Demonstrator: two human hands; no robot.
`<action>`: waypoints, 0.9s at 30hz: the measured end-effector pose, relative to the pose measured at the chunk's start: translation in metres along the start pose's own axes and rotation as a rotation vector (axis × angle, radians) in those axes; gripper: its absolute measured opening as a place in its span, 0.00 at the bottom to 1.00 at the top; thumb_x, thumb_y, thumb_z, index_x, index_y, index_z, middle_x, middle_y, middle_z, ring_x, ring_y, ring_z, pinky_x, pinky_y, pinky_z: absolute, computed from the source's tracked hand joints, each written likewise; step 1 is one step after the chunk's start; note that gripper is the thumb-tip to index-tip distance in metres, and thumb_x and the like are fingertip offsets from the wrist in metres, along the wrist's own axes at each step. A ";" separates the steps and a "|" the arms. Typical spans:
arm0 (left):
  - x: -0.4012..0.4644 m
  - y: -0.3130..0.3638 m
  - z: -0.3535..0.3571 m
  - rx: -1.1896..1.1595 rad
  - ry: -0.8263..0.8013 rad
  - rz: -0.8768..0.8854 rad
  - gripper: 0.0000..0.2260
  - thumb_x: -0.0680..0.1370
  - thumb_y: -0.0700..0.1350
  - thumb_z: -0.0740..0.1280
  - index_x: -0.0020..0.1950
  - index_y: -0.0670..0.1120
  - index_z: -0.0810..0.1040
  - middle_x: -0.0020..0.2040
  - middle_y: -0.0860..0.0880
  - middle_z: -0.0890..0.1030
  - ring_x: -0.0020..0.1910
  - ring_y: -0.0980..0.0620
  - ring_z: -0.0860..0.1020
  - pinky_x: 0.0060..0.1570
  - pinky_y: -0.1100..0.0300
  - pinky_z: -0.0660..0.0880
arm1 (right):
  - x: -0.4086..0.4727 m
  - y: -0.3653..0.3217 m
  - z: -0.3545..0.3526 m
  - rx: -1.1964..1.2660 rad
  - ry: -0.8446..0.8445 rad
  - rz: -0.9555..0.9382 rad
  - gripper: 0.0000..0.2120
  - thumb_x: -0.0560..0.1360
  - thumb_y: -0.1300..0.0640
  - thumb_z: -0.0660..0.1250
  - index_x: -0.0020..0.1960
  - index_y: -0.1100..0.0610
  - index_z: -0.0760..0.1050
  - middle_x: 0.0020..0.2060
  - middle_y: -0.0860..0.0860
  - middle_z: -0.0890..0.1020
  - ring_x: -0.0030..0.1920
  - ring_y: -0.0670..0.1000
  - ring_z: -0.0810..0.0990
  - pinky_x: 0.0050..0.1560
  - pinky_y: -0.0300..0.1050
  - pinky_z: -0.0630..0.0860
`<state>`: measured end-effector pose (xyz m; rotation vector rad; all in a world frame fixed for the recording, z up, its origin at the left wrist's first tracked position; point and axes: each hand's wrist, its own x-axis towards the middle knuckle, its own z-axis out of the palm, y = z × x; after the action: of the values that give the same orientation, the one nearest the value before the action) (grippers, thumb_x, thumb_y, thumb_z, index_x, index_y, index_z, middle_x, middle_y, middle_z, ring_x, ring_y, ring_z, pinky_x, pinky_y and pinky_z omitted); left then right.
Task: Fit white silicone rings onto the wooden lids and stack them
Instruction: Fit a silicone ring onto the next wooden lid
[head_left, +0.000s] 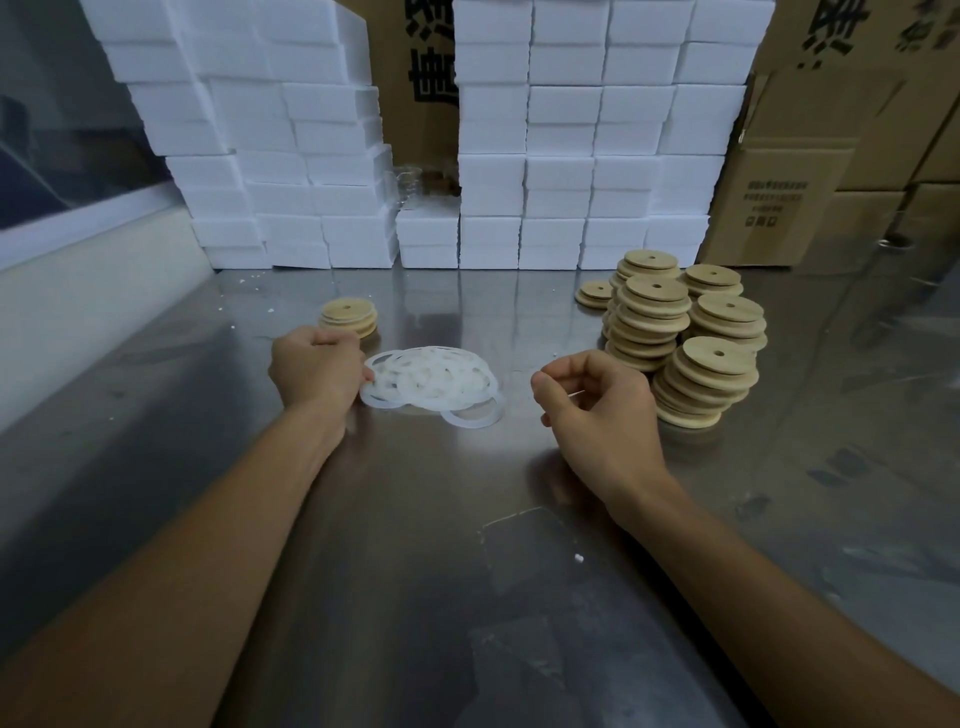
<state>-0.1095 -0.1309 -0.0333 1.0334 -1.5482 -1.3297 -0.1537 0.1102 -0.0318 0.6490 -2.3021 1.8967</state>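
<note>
a: broadly, what is laid out on the steel table (415, 519), largest first?

b: white foam boxes (571, 156) and cardboard cartons (810, 171) are walled up along the back, kept off the working area. bare wooden lids (675, 332) are heaped in leaning columns at right, within reach of the right hand (597, 410). a short stack (349, 315) of lids is set apart at left, judged to be the finished pile. the silicone rings (434, 382) are spread flat in the middle, between both hands.

a: state of the hands?

b: the hands are held well apart. the left hand (317, 371) is curled at the pile's left edge, fingertips against the rings; whether a ring is pinched cannot be told. the right hand is loosely curled; a thin pale sliver shows at the fingers, too small to identify.

a: step in hand?

b: a ring is judged about to be picked up; no lid is held.
</note>
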 end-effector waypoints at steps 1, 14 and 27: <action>-0.007 -0.001 -0.003 0.017 -0.018 0.039 0.08 0.74 0.36 0.65 0.38 0.46 0.77 0.30 0.47 0.79 0.25 0.53 0.78 0.32 0.60 0.75 | 0.000 -0.001 0.000 -0.004 0.002 -0.009 0.03 0.75 0.57 0.72 0.42 0.52 0.79 0.36 0.48 0.83 0.38 0.53 0.82 0.45 0.57 0.82; -0.070 -0.002 -0.017 0.434 -0.335 0.786 0.06 0.72 0.47 0.75 0.41 0.50 0.79 0.33 0.55 0.74 0.32 0.57 0.72 0.35 0.62 0.70 | 0.002 -0.008 -0.017 -0.325 0.126 -0.391 0.02 0.75 0.55 0.70 0.46 0.54 0.78 0.35 0.41 0.80 0.36 0.45 0.80 0.38 0.53 0.79; -0.072 -0.002 -0.017 0.627 -0.526 0.840 0.11 0.72 0.55 0.74 0.46 0.49 0.84 0.43 0.52 0.78 0.44 0.54 0.75 0.44 0.57 0.73 | 0.019 -0.001 -0.048 -0.962 0.261 -0.043 0.15 0.74 0.52 0.65 0.59 0.55 0.75 0.63 0.55 0.73 0.68 0.58 0.64 0.71 0.66 0.53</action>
<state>-0.0703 -0.0682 -0.0386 0.2401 -2.5078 -0.5259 -0.1800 0.1503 -0.0138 0.2841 -2.5618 0.6094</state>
